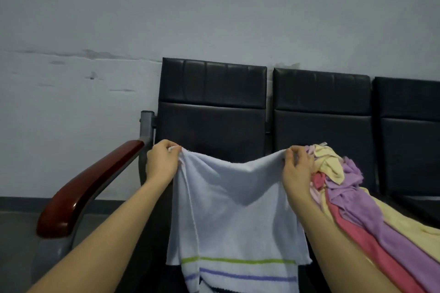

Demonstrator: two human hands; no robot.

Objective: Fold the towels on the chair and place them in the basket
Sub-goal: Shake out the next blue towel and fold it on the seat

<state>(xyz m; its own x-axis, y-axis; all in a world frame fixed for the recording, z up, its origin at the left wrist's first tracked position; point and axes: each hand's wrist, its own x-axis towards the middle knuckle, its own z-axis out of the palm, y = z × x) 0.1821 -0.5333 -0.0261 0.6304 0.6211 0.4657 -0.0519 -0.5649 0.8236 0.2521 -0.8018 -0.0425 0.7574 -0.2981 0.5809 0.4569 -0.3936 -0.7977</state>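
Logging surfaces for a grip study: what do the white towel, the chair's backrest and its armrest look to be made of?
White towel: looped terry cloth, matte, with a nubby surface and soft folds. Backrest: probably black faux leather, padded, with stitched panels and a faint sheen. Armrest: likely lacquered reddish wood, or plastic, showing a sharp glossy highlight.

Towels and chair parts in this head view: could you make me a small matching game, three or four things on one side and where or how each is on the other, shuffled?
Things:
1. white terry towel with green and purple stripes
2. heap of yellow, purple and pink towels
3. glossy reddish-brown wooden armrest
4. left hand

Places or states:
A. piled on the black seat to the right
B. pinches the towel's upper left corner
C. held up by two corners, hanging, stripes at the bottom
D. at the left end of the row of black padded seats

Pairs: 1-C, 2-A, 3-D, 4-B
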